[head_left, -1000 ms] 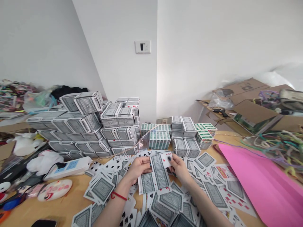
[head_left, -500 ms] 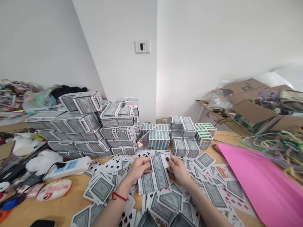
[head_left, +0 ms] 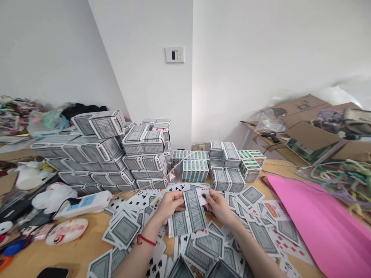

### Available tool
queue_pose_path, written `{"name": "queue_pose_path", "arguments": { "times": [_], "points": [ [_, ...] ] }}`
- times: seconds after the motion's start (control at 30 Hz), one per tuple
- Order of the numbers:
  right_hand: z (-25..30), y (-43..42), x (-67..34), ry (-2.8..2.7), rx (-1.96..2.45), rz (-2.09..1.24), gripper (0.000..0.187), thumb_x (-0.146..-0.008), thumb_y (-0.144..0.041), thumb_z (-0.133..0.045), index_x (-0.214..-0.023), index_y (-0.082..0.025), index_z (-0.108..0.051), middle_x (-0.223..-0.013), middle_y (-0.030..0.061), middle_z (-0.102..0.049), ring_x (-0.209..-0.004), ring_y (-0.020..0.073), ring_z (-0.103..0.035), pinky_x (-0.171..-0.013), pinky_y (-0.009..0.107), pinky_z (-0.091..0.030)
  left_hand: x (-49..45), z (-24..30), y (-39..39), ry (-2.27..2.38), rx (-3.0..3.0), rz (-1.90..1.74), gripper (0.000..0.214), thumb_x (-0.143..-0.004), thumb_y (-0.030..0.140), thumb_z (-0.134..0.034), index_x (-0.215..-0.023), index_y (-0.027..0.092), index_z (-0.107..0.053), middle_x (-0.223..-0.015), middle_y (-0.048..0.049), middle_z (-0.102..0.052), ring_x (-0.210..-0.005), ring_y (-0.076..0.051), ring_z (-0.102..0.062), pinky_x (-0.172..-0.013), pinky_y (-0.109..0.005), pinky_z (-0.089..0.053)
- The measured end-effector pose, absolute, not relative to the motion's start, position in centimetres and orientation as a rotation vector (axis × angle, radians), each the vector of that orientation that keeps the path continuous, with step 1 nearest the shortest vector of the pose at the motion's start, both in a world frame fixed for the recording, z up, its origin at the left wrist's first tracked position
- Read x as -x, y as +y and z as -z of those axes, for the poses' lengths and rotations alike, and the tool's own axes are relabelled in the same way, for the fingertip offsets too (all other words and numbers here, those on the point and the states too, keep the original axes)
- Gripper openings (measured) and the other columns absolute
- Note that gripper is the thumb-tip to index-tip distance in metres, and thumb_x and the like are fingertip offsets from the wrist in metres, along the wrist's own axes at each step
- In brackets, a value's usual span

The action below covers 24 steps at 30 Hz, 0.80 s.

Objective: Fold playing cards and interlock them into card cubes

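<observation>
open: above held cards [head_left: 194, 212] | blocked: card blocks [head_left: 108, 149] front-left, green boxes [head_left: 195, 171] ahead

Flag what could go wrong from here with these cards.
The held cards could skew, since the right grip pinches the diamond card near its edge. If dropped, one may get lost among the loose cards below, many with similar backs. The uneven stack of card blocks at left might topple if bumped.

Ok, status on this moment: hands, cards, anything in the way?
Left hand and right hand on the held cards. Two backs up, red diamond showing beside right thumb. Loose cards crowding around.
</observation>
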State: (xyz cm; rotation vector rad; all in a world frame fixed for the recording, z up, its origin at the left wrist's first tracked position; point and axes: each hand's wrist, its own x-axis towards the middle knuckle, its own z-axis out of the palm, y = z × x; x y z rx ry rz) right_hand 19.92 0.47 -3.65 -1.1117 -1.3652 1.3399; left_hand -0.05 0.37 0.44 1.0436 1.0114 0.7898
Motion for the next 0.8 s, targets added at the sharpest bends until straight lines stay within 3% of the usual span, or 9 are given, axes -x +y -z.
{"name": "queue_pose_path", "arguments": {
  "times": [0.2, 0.5, 0.8],
  "points": [
    [3.76, 0.19, -19.86, -1.427, 1.13, -1.427, 0.037, -0.077, -0.057, -0.046, -0.068, -0.021, -0.04, -0.05, -0.0069, -0.049, -0.033, 0.0061, -0.039, -0.033, 0.019, -0.027, 0.02, -0.43, 0.3, 0.983, -1.094, -0.775, 0.034, -0.068, 0.032, -0.066, -0.097, 0.014, -0.067, -0.09, -0.0081, -0.071, -0.081, -0.021, -0.066, -0.071, -0.031, -0.052],
    [3.92, 0.42, -19.88, -1.345, 1.121, -1.512, 0.041, -0.072, -0.059, -0.05, -0.063, -0.019, -0.043, -0.047, -0.0062, -0.051, -0.029, 0.0055, -0.04, -0.029, 0.017, -0.025, 0.1, -0.7, 0.31, 0.963, -1.114, -0.738, 0.034, -0.067, 0.024, -0.066, -0.1, 0.015, -0.066, -0.095, -0.0077, -0.07, -0.084, -0.019, -0.065, -0.072, -0.026, -0.05],
    [3.48, 0.43, -19.99, -1.359, 1.096, -1.5, 0.043, -0.071, -0.061, -0.05, -0.064, -0.02, -0.042, -0.046, -0.006, -0.051, -0.03, 0.006, -0.041, -0.031, 0.018, -0.027, 0.02, -0.44, 0.36, 0.91, -1.06, -0.747, 0.042, -0.061, 0.018, -0.071, -0.102, 0.014, -0.065, -0.098, -0.0108, -0.069, -0.087, -0.022, -0.064, -0.077, -0.031, -0.049]
  ]
}}
